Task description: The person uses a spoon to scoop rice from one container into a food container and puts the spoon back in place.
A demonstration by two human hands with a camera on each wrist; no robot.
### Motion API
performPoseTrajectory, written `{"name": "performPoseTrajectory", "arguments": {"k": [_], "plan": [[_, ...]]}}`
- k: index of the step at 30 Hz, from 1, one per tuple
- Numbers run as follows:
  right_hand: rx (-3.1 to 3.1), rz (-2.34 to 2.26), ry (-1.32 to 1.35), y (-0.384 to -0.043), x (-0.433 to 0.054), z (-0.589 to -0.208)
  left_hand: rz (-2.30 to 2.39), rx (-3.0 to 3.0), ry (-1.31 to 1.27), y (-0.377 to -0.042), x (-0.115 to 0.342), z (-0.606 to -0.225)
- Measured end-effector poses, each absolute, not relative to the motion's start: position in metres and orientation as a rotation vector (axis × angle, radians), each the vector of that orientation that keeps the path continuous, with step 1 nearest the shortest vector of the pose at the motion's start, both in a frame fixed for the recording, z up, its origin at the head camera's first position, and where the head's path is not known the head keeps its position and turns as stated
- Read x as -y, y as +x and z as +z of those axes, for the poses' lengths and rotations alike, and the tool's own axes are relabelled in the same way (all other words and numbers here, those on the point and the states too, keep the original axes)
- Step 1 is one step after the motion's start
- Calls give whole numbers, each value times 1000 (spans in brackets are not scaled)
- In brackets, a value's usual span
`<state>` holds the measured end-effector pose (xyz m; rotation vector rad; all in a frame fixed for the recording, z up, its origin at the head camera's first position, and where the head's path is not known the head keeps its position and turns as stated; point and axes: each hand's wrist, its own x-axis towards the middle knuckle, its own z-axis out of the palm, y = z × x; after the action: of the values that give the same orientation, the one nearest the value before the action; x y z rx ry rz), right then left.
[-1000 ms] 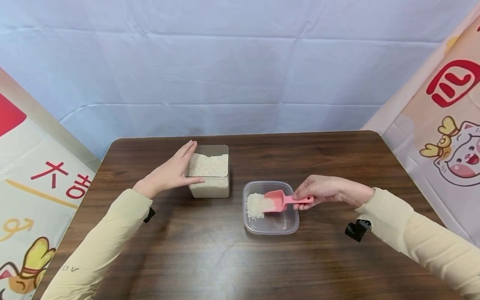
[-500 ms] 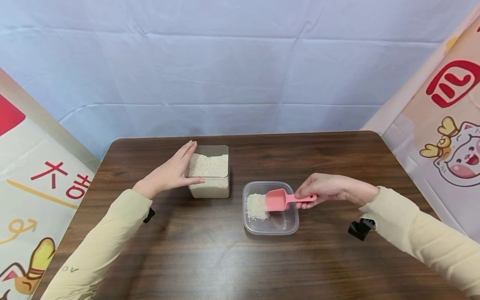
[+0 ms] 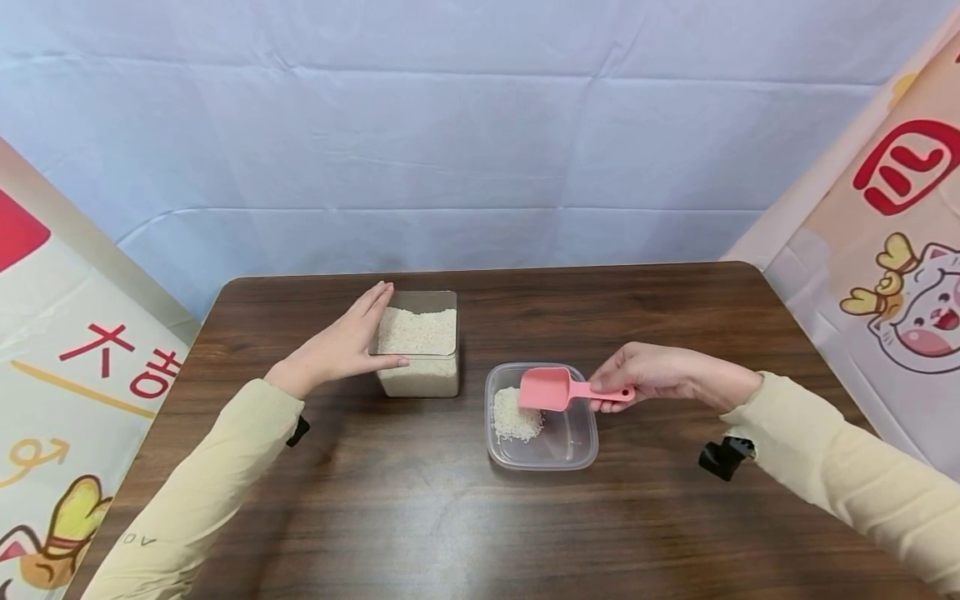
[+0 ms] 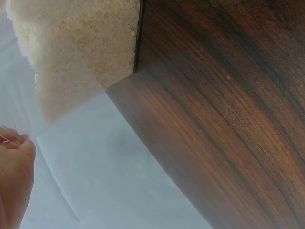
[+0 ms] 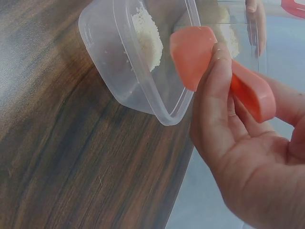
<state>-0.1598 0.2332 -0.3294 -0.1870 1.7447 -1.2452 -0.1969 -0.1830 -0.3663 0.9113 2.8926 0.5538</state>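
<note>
A clear square container (image 3: 420,375) filled with rice stands on the table. My left hand (image 3: 337,346) holds its left side, with the thumb across the near wall and the fingers at the far left corner. To its right is a shallow clear plastic tub (image 3: 570,454) with a small heap of rice (image 3: 513,417) in its left part. Between thumb and fingers, my right hand (image 3: 648,375) pinches the handle of a pink scoop (image 3: 546,389) above the tub. No rice shows in the scoop's bowl. The right wrist view shows the scoop (image 5: 193,55) over the tub's rim.
The dark wooden table (image 3: 420,533) ends at a pale cloth backdrop (image 3: 465,150) behind. Printed banners (image 3: 911,317) hang at both sides. The container and the tub stand apart, with table between them.
The scoop has lifted off the rice heap, moving slightly right, then up and back left over the tub. The heap shows more fully. My left hand and the container have stayed put.
</note>
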Motion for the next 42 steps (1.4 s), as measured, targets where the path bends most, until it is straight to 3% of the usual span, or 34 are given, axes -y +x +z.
{"name": "performPoseTrajectory", "arguments": {"k": [42], "plan": [[-1728,-1251,-245,-165,-224,-327,568,-2884,931,-201,184,-372]]}}
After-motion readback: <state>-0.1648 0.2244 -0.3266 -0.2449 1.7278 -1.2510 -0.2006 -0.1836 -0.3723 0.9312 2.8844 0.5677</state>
